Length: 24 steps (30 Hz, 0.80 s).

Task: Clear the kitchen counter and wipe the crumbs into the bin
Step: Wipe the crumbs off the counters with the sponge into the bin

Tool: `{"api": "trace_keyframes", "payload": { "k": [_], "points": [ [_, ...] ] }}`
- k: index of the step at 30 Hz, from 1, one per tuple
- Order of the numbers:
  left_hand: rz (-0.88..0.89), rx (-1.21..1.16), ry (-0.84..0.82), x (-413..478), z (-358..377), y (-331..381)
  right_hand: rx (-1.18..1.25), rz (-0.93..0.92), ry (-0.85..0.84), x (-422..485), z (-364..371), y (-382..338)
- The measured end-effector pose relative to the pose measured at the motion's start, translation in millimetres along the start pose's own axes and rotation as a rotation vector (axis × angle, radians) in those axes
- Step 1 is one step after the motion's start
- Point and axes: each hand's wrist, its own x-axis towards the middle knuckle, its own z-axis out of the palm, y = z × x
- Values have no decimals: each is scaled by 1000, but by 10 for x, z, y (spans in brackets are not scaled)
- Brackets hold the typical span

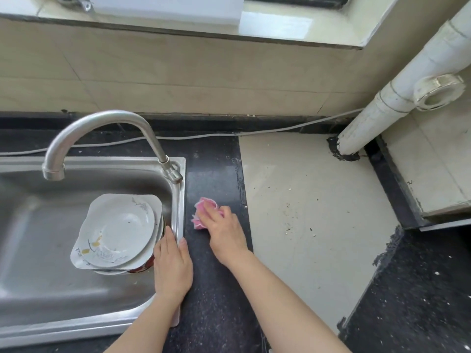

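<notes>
Cloth (200, 220) pink and crumpled

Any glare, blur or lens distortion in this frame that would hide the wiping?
Head view: wide-angle lens bows the windowsill and leans the pipe; daylight blows it out; the sink shows soft reflections, no harsh glare; slight softness overall, yet the right hand pressing the pink cloth and the crumbs on the pale tile read clearly.

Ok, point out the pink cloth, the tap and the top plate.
cloth (198, 221), head view, on its exposed pink folds.
tap (112, 116), head view, on the top of its arch.
top plate (119, 225), head view, on the middle of its white face.
</notes>
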Motion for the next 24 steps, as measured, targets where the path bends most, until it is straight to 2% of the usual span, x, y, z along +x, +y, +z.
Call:
{"api": "trace_keyframes", "payload": {
  "k": [3, 9, 11, 14, 16, 18, 21, 24],
  "points": [
    [2, 3, -1, 12, 9, -15, -37, 136, 80, -18, -74, 378],
    [-15, -13, -12, 12, -9, -7, 2, 655, 234, -73, -393, 882],
    [-21, -23, -13, 12, -10, -6, 65, 605, 330, 11, -442, 820],
    [-34, -31, -16, 18, -15, 5, 163, 283, 371, 213, -358, 402],
    [-49, -47, -16, 12, -16, 16, 127, 76, 264, 367, -177, 87],
    [-57, -69, -10, 7, -21, 29, 65, -33, 86, 499, 0, -121],
    [-55, -77, -9, 7, -31, 43, -49, -26, 27, 626, 50, -9],
    [-63, -54, -17, 7, -33, 34, -101, 264, 95, 687, -141, 369]
  ]
}}
